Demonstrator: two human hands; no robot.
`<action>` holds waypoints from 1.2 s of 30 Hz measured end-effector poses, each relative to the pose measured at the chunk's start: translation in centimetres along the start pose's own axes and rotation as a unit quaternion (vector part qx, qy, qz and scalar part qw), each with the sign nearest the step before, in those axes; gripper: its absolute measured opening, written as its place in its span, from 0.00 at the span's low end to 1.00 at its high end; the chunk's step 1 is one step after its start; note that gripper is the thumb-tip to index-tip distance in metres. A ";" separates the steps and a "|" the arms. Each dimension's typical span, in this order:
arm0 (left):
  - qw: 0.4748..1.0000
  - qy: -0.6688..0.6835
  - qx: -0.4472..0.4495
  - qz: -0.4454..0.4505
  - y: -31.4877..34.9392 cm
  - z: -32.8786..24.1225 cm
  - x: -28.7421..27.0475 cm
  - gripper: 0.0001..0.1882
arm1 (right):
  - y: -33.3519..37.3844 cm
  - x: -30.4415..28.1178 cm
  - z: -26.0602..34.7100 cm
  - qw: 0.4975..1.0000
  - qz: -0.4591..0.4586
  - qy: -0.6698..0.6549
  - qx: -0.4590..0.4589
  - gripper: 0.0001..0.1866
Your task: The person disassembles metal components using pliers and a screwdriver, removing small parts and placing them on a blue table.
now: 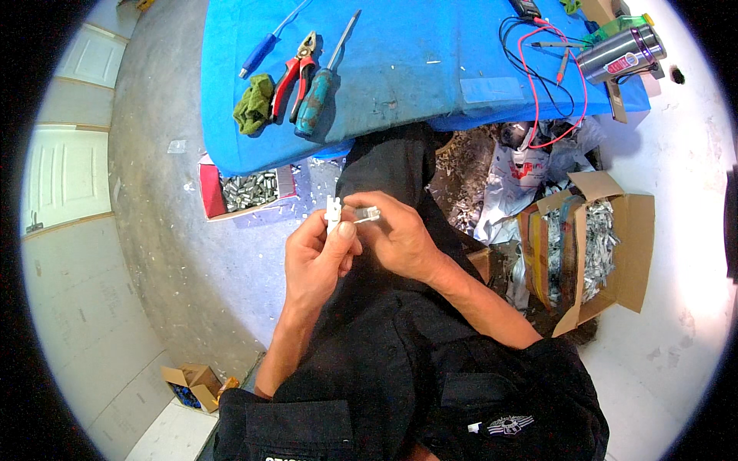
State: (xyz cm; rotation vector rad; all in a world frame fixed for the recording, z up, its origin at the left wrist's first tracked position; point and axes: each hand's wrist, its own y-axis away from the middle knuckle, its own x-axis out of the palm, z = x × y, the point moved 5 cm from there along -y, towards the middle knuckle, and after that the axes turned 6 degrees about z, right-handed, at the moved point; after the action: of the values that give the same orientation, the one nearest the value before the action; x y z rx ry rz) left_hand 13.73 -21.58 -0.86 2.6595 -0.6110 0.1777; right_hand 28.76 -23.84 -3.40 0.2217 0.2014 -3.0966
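Above my lap, both hands work close together. My left hand [319, 250] pinches a small white plastic piece [333, 209] with a notched upper end, held upright between thumb and fingers. Just to the right, my right hand [396, 234] is closed, its fingers curled round a small whitish, partly clear piece [367, 214] that looks like a plug connector. That piece points sideways, close to the left thumb. Whether the two pieces touch, I cannot tell. The right fingertips are partly hidden behind the left hand.
On the blue-covered table [415, 84] lie red-handled pliers [294, 77], two screwdrivers, a green cloth [253, 104], meter leads [530, 77] and a steel flask [621, 54]. Below stand a red-sided box [211, 188] of metal pieces and a cardboard carton [634, 253] of scraps.
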 end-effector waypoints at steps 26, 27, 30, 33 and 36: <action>0.996 -0.018 -0.031 -0.087 -1.0 1.6 -3.3 0.09 | -0.6 -7.7 0.3 0.985 -0.056 -0.099 0.131 0.16; 0.995 -0.028 -0.030 -0.089 -1.0 1.7 -3.4 0.09 | -1.0 -9.9 1.6 0.987 -0.096 -0.071 0.104 0.16; 0.995 -0.041 -0.029 -0.088 -1.2 2.1 -3.6 0.10 | -1.3 -15.3 7.8 0.971 -0.238 -0.011 -0.022 0.19; 0.995 -0.036 -0.036 -0.089 -1.6 3.0 -3.6 0.10 | -0.7 -17.9 10.2 0.929 -0.342 0.003 -0.143 0.20; 0.995 -0.042 -0.038 -0.078 -2.1 3.0 -2.5 0.10 | -2.0 -20.9 3.3 0.919 -0.348 0.179 -0.049 0.18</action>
State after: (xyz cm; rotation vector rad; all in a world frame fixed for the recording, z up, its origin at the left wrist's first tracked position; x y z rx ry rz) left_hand 12.49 -20.13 -4.84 2.6364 -0.4234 -0.0019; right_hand 48.91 -21.85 3.13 0.8989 0.5551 -3.6871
